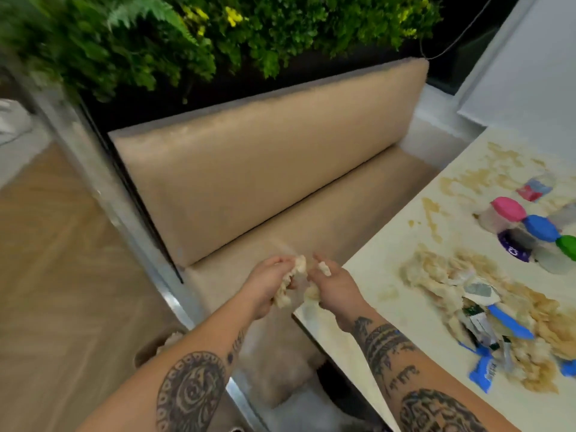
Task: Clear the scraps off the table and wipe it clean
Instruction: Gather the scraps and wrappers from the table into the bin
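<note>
My left hand (267,283) and my right hand (333,283) are held close together, just off the left corner of the white table (402,219), over the bench seat. Both grip clumps of pale, mushy food scraps (296,275) between curled fingers. On the table to the right lies a big heap of the same scraps (436,272) mixed with torn wrappers, blue and white (498,322). Smears of beige residue (477,179) cover the tabletop further back.
Small plastic cups with pink (508,209), blue (540,228) and green (568,247) lids lie on the table's right side, beside a purple wrapper (514,249). A tan padded bench (265,169) runs along the table. Below my arms a container (162,342) holding pale scraps stands on the floor.
</note>
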Available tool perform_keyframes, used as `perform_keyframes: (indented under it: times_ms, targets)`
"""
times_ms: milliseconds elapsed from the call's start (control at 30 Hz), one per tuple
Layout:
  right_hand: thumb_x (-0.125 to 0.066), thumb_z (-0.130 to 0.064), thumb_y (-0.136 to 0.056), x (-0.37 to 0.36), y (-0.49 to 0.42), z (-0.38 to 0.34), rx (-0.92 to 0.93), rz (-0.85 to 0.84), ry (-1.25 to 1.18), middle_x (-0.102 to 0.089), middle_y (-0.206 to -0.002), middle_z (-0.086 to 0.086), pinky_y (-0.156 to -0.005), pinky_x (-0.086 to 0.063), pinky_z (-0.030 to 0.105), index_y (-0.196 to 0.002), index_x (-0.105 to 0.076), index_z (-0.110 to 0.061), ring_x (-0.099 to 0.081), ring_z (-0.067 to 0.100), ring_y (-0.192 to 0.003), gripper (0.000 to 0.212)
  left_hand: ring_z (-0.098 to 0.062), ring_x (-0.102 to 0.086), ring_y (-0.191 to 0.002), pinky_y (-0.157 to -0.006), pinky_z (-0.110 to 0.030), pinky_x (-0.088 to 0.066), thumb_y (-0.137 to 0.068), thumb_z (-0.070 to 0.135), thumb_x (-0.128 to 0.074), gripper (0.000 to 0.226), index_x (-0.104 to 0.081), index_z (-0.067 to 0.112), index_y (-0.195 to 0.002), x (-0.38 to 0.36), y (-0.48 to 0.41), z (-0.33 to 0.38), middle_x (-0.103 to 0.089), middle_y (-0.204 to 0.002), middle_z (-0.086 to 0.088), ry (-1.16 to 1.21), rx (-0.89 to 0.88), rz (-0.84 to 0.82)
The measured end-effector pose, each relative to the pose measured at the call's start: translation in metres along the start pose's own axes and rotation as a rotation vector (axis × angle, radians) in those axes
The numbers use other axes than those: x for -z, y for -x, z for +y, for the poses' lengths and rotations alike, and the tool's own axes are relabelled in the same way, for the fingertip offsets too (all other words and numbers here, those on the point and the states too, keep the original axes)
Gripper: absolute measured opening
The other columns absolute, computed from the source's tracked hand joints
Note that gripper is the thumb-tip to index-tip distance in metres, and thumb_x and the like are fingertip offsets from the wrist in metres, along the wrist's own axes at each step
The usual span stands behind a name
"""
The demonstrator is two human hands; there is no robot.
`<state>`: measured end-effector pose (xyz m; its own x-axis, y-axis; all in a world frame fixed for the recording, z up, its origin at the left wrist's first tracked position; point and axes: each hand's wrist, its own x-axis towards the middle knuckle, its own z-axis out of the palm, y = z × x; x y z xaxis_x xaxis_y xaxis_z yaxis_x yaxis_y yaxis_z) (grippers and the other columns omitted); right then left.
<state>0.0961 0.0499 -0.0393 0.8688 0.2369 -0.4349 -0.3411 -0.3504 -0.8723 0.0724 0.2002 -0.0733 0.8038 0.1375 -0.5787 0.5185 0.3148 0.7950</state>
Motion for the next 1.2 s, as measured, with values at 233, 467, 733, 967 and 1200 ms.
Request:
perform_keyframes:
  times_ms: [233,467,733,967,1200]
  targets:
    - [-0.064,-0.033,-0.097,-0.131,-0.028,0.009,-0.109,-0.165,0.062,-0.067,-0.074,-0.003,-0.048,-0.037,0.022,-0.09,-0.067,-0.021,-0.055,0.012,-0.062,0.014,-0.014,-0.058,-0.054,-0.047,-0.019,-0.037,-0.101,0.021,-0.053,0.011,-0.063,0.018,-0.1,0.15,0.007,-0.057,-0.057,-0.077,-0.003,0.305,0.058,0.397]
    - [-0.054,-0.039,-0.098,-0.244,-0.069,0.074,-0.411,-0.258,0.059,-0.055,-0.086,0.008,-0.047,-0.033,0.024,-0.099,-0.062,-0.016,-0.049,0.019,-0.062,0.024,-0.031,-0.063,-0.081,-0.073,-0.04,-0.051,-0.096,0.03,-0.053,0.022,-0.066,0.013,-0.102,0.251,-0.005,-0.151,-0.065,-0.092,-0.016,0.653,0.247,0.618]
    - [-0.04,0.001,-0.094,-0.334,-0.119,0.194,-0.554,-0.328,0.218,-0.057,-0.108,0.013,-0.048,-0.045,0.024,-0.117,-0.055,-0.017,-0.054,0.023,-0.078,0.033,-0.03,-0.069,-0.083,-0.058,-0.034,-0.056,-0.097,0.002,-0.043,0.036,-0.062,0.016,-0.124,0.325,-0.064,-0.264,-0.071,-0.111,-0.015,0.663,0.293,0.816]
    - [-0.058,-0.002,-0.089,-0.401,-0.162,0.281,-0.386,-0.384,0.301,-0.068,-0.105,0.0,-0.083,-0.061,0.039,-0.116,-0.062,-0.022,-0.067,0.017,-0.092,0.034,-0.027,-0.07,-0.089,-0.074,-0.042,-0.061,-0.101,0.011,-0.055,0.022,-0.064,0.024,-0.117,0.36,-0.128,-0.331,-0.072,-0.107,-0.009,0.676,0.281,0.842]
    - [-0.062,-0.028,-0.095,-0.404,-0.17,0.285,-0.565,-0.464,0.532,-0.046,-0.147,0.012,-0.103,-0.049,0.045,-0.153,-0.03,-0.008,-0.052,0.031,-0.127,0.069,-0.024,-0.06,-0.117,-0.088,-0.04,-0.054,-0.096,0.034,-0.052,0.041,-0.054,0.032,-0.137,0.367,-0.126,-0.351,-0.06,-0.136,0.002,0.601,0.344,0.694]
